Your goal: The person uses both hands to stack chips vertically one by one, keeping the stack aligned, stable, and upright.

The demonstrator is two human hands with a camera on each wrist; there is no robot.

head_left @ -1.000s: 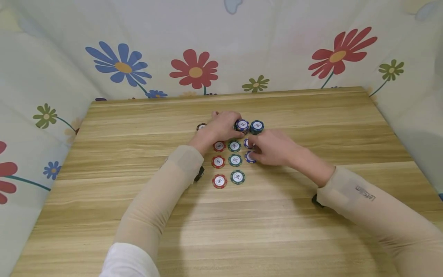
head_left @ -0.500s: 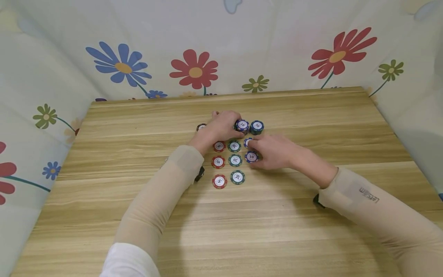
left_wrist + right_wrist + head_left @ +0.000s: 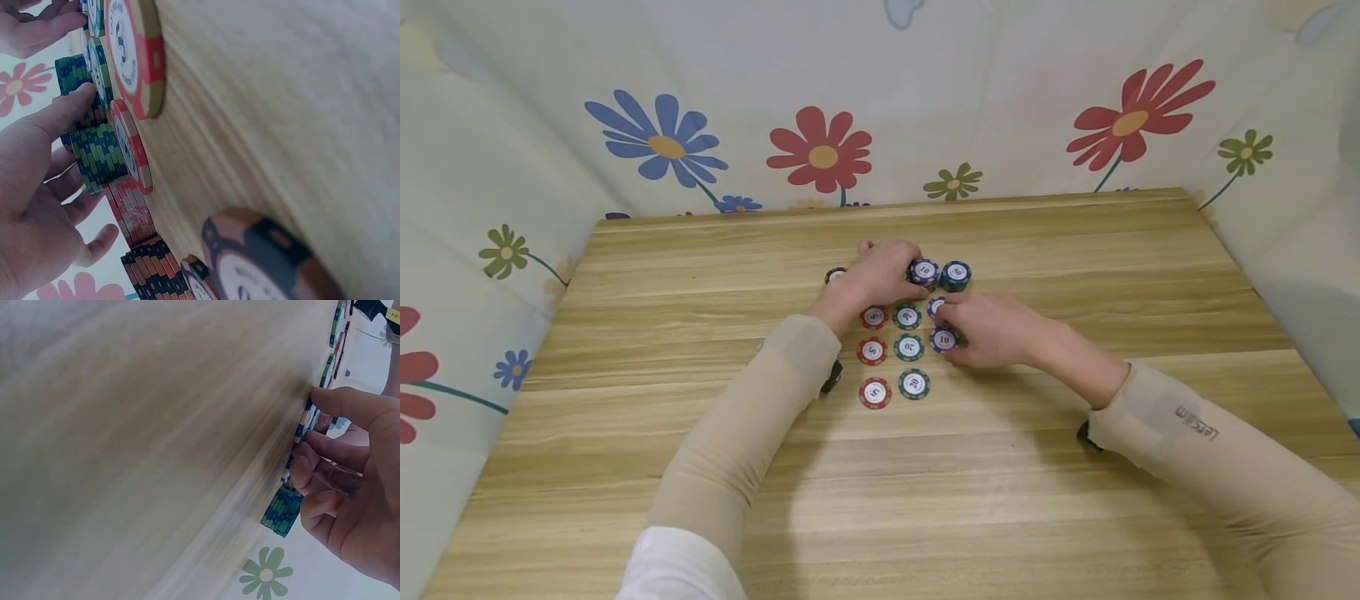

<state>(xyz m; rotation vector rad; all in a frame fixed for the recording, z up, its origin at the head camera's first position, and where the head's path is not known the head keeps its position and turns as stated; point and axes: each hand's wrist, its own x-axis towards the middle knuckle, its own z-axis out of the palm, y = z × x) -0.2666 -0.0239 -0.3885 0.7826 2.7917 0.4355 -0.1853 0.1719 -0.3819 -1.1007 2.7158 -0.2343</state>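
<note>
My left hand [image 3: 886, 271] reaches to the back row of poker chips, thumb and fingers around the stack of blue 10 chips [image 3: 924, 271]. In the left wrist view its thumb lies near this stack and its other fingers pass behind the green chip stack [image 3: 100, 157]. My right hand [image 3: 1000, 330] pinches a blue 10 chip [image 3: 944, 339] at table level, between thumb and forefinger. Another blue chip [image 3: 936, 307] lies just behind it, partly under the fingers. To the left run a column of green 20 chips [image 3: 910, 347] and a column of red 5 chips [image 3: 872, 351].
A dark blue-green stack of 50 chips [image 3: 957, 273] stands right of the blue stack. In the left wrist view a red chip stack [image 3: 132, 211] and a black-and-orange stack [image 3: 155, 269] continue the row, with loose black chips [image 3: 262, 259] nearby. A flowered cloth [image 3: 1000, 100] hangs behind the table.
The right hand's thumb has slid off the face of the nearer blue chip to its near edge, uncovering its number; since then it has held still. The left hand stays in place.
</note>
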